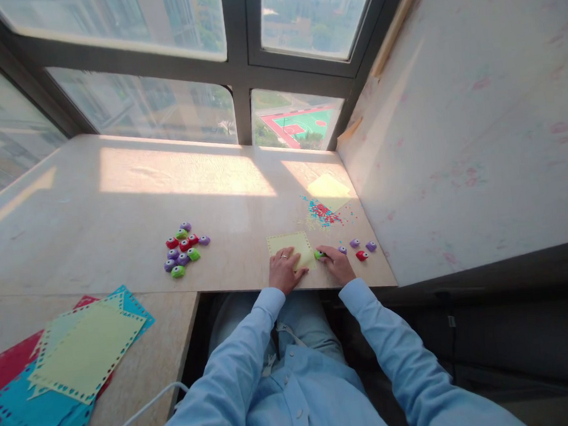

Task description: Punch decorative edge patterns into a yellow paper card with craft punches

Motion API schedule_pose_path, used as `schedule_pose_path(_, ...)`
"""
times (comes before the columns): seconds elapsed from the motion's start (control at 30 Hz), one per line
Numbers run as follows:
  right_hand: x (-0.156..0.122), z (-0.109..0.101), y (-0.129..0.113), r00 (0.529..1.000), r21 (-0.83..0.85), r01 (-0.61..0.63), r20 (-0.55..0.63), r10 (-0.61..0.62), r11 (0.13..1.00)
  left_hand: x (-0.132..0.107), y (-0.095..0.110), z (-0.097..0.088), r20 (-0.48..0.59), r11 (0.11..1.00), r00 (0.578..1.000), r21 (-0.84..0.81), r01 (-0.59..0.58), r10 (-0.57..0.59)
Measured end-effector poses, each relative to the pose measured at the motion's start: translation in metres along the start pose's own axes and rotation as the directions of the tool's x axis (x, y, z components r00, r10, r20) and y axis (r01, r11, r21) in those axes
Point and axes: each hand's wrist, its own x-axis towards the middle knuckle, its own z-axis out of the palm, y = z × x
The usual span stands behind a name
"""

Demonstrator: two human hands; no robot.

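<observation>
A small yellow paper sheet [291, 244] with punched edges lies near the front edge of the pale table [113, 216]. My left hand [284, 271] rests flat on its near part, fingers on the paper. My right hand [336, 264] is closed around a small green paper punch [319, 254] at the sheet's right edge. Both sleeves are light blue.
A cluster of red, purple and green punches [183, 248] sits to the left. Three more punches [362, 249] lie right of my right hand. Coloured paper confetti [323, 212] and a yellow sheet [330, 188] lie beyond. Punched coloured sheets [68, 368] are stacked at lower left. A wall [466, 122] stands right.
</observation>
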Motion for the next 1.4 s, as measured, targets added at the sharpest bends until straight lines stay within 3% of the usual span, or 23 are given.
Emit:
schedule_pose_path(0.4, 0.005, -0.005, -0.003, 1.0, 0.088, -0.003, 0.021, 0.001, 0.996, -0.001, 0.0, -0.003, -0.001, 1.0, 1.0, -0.014, -0.023, 0.023)
schedule_pose_path(0.63, 0.009, -0.005, -0.002, 0.997, 0.079, 0.052, 0.046, -0.056, 0.996, -0.001, -0.002, -0.001, -0.013, 0.999, 0.999, -0.007, -0.032, 0.032)
schedule_pose_path(1.4, 0.019, -0.001, -0.008, 0.99, 0.054, 0.051, 0.125, -0.057, 0.997, -0.002, -0.002, -0.001, -0.009, 0.999, 0.999, -0.032, -0.033, 0.033)
